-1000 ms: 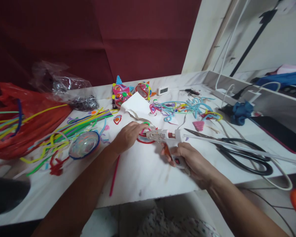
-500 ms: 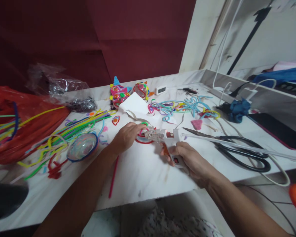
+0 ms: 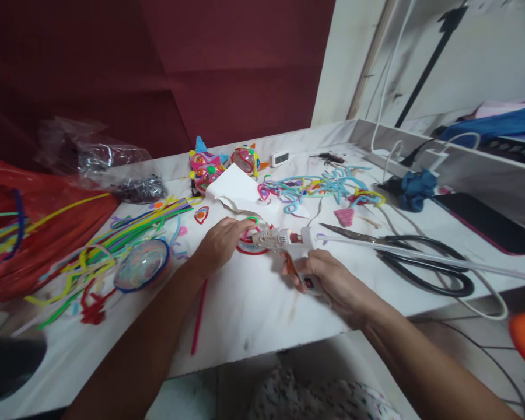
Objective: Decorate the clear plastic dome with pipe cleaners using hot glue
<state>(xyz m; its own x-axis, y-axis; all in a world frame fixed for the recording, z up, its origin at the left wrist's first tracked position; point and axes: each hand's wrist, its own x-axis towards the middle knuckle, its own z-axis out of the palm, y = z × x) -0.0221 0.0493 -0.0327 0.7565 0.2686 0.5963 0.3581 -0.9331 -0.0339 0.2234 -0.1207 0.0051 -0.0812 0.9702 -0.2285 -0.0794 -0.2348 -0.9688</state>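
Observation:
My right hand (image 3: 328, 274) is wrapped round the handle of a white hot glue gun (image 3: 298, 252), fingers at its orange trigger. A long clear glue stick (image 3: 402, 255) sticks out of its back. The nozzle points left, over a round clear piece rimmed in red pipe cleaner (image 3: 254, 252) that lies on the table. My left hand (image 3: 219, 245) has its fingers closed at this piece's left edge, by a pink and green pipe cleaner bit (image 3: 251, 221). The fingertips and nozzle partly cover the contact spot.
Large black-handled scissors (image 3: 424, 265) lie right of the glue gun, under the glue stick. Loose pipe cleaners (image 3: 144, 230) and a blue-rimmed clear dome (image 3: 142, 265) are on the left. Behind stand colourful decorated figures (image 3: 207, 169), white paper (image 3: 234, 186) and tangled pipe cleaners (image 3: 332, 185).
The view has shifted slightly, so things sit a little further left. Both hands and the glue gun keep nearly the same place at the red-rimmed piece.

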